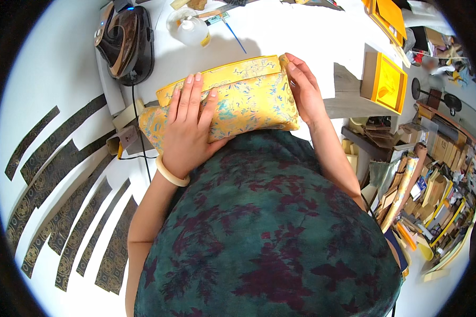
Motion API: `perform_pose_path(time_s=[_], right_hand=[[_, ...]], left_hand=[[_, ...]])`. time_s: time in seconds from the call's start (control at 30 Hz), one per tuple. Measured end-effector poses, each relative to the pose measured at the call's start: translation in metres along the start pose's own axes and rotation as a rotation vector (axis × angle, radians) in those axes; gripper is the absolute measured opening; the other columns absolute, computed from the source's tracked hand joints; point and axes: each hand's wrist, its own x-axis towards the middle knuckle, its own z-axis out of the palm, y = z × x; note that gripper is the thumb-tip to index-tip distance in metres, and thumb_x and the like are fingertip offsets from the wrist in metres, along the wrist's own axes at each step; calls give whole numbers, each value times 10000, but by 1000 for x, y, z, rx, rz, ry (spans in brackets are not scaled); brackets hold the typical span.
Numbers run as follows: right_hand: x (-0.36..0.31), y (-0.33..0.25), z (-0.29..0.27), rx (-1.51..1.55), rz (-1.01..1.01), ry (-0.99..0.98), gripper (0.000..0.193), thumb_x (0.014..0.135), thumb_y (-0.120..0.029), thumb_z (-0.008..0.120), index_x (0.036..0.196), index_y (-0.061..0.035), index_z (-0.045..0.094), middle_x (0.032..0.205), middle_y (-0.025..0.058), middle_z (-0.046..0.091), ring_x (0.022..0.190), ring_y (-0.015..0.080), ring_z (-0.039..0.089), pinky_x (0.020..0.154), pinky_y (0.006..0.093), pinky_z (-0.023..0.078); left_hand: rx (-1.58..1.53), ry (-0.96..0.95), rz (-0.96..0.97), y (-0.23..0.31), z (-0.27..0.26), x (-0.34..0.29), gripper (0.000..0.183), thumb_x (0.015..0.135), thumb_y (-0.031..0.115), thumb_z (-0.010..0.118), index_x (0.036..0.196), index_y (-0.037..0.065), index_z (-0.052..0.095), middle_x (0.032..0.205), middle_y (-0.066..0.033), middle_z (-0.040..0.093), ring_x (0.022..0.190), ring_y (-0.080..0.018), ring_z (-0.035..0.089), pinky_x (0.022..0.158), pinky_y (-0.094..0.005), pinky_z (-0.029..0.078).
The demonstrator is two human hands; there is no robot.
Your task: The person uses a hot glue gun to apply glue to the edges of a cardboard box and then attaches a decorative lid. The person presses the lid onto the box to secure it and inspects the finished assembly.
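A yellow brocade-covered box with blue and green flower pattern lies on the white worktable just in front of my body. My left hand lies flat on its top left part, fingers stretched out toward the far edge, a pale bangle on the wrist. My right hand presses against the box's right end, fingers curled over the far right corner. Loose fabric of the same brocade sticks out at the box's left side.
A dark electric iron stands at the back left with its cord running down the table. A clear glass bottle and a blue pen lie behind the box. Several dark patterned fabric strips lie at left. Yellow box frames and cluttered shelves are right.
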Motion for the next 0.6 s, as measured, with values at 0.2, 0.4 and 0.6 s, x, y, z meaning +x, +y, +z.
perform_pose_path(time_s=[0.2,0.4,0.6], right_hand=[[2,7,-6,6,10,-2,617,1010,-171,790,1534,-53,486,1268,123,664,1155,208,675,978,363,599],[7,6,-5,-429,-225,272,472,1002,-186,797,1417,-53,615,1290,119,686,1227,213,652,1061,399,528],[-7,-39,52,-997,-937,-128,394,912,-140,820,1281,-59,708,1339,161,699,1291,354,618,1113,442,491]], left_hand=[[29,-22,-4,1,0,1,1028,768,492,899,1541,-32,471,1681,-330,343,1570,-491,337,1288,-584,254],[45,-21,-7,2,-1,0,1000,799,523,863,1550,-18,484,1687,-323,342,1583,-473,323,1293,-568,241],[45,-33,-15,1,-2,0,1000,788,513,863,1557,-7,490,1686,-314,351,1584,-464,327,1295,-559,245]])
